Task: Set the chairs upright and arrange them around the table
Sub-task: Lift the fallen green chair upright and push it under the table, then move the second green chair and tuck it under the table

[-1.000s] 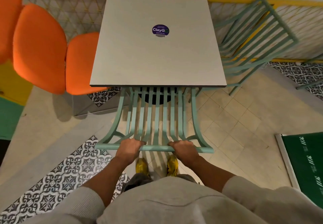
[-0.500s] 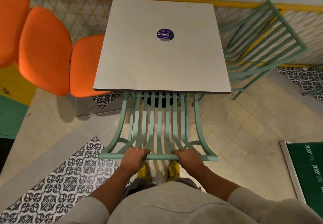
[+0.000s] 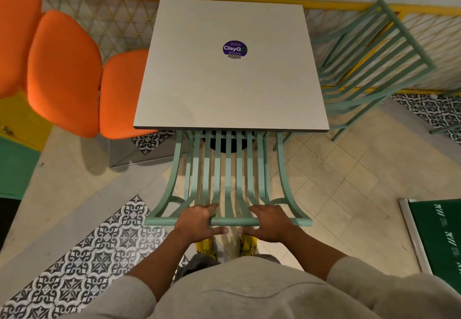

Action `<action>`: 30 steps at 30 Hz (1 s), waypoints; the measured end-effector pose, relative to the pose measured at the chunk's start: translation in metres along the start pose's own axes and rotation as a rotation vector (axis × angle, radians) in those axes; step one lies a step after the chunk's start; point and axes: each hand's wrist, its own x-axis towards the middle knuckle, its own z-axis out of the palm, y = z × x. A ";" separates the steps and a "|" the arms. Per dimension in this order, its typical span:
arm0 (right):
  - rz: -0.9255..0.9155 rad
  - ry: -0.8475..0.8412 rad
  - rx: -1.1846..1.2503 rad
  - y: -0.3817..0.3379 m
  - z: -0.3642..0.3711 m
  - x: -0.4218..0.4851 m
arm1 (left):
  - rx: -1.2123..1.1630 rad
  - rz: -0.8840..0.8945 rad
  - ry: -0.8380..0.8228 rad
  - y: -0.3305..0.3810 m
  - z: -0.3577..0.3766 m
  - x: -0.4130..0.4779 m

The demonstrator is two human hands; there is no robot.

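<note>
Both hands [image 3: 233, 224] half-open (loose) on chair rail [image 3: 228, 222].

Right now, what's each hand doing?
Left hand: open, fingers loosening on the chair's top rail.
Right hand: open, resting on that rail, not gripping.

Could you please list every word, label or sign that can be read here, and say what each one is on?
"ClayG": large white letters on the round purple sticker on the table; a green ring follows the G, probably an O.
Small lines above and below that word on the sticker: too small to read.
White markings on the green board at the right edge: cut off and unreadable.
</note>
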 end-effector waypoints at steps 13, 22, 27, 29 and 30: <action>0.310 0.273 0.215 0.028 0.015 -0.057 | 0.191 0.126 -0.034 0.031 -0.042 0.067; 0.589 0.367 0.277 0.108 0.033 -0.133 | 0.283 0.269 0.019 0.138 -0.045 0.082; 0.613 0.281 0.316 0.185 0.041 -0.170 | 0.275 0.194 0.038 0.203 -0.037 0.081; 0.620 0.246 0.332 0.215 0.038 -0.184 | 0.289 0.173 0.049 0.232 -0.036 0.084; 0.617 0.240 0.344 0.236 0.038 -0.198 | 0.294 0.168 0.059 0.256 -0.033 0.085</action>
